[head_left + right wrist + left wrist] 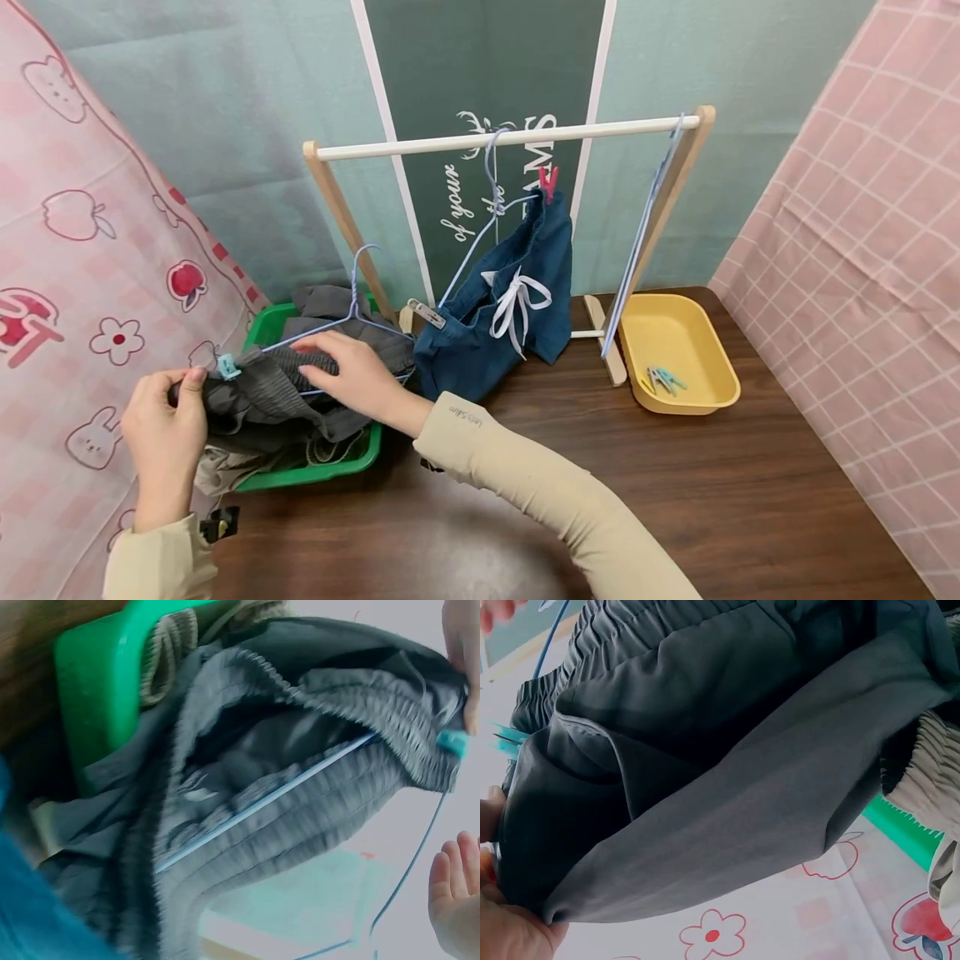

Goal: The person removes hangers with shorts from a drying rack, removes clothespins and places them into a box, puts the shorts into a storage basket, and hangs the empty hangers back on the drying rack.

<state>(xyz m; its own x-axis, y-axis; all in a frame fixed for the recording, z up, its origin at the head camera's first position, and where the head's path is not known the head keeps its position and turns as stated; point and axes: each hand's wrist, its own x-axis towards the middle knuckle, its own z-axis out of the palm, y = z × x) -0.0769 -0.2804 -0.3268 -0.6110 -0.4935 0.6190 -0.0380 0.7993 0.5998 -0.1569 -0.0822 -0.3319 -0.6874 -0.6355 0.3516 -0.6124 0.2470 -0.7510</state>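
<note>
Head view: the gray pants (273, 396) lie over the green basket (315, 476) at the left of the table, strung along a blue hanger (355, 292) whose hook is off the white rail (420, 146). The left hand (167, 421) pinches the cloth at the outer corner, just beside a light blue clothespin (227, 367) on the waistband. The right hand (352, 377) is apart from it, reaching over the hanger with loose fingers; in the right wrist view those fingers close on nothing and stand clear of the cloth. The step in hand looks like fastening the waistband to the hanger, with one end pinned and the other apparently not. The next move, I judge, calls for the right hand to draw the loose end out to the hanger's other corner and pin it, perhaps with one of the spare clothespins (663, 381) in the yellow tray (701, 333); the blue pants (553, 283) on the rack, pinned at both ends, suggest that pattern. Much is hard to make out: the left fingertips are partly lost behind the cloth, and the left wrist view cuts that hand off at its edge. The right wrist view is blurred, so I cannot tell whether the hanger's bar passes inside the waist or only across its opening. The unpinned end blends into dark cloth in the basket, and the lower legs are hidden.
</note>
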